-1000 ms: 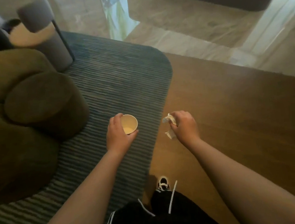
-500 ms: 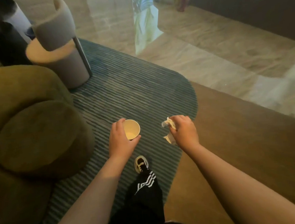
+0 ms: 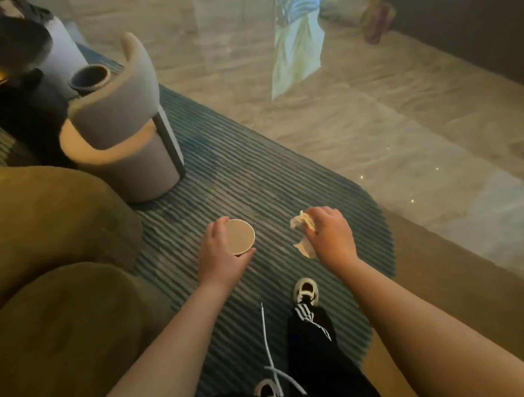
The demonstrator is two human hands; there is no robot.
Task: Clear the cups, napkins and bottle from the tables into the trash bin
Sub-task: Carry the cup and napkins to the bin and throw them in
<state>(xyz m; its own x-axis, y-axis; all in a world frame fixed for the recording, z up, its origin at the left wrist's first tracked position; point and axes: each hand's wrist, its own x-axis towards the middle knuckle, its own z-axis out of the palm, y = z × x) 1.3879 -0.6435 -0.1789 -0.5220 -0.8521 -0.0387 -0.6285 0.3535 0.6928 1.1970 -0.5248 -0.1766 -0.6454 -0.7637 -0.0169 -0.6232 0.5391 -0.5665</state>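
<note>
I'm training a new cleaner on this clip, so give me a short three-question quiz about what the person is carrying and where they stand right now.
1. True or false: the left hand holds a paper cup upright, with its mouth facing up.
2. What does the right hand hold? A) a bottle B) a crumpled napkin C) nothing
3. Fill in: the person's feet are on the striped ____, beside the olive sofa.

Key: 1 true; 2 B; 3 rug. No trash bin shows clearly in this view.
</note>
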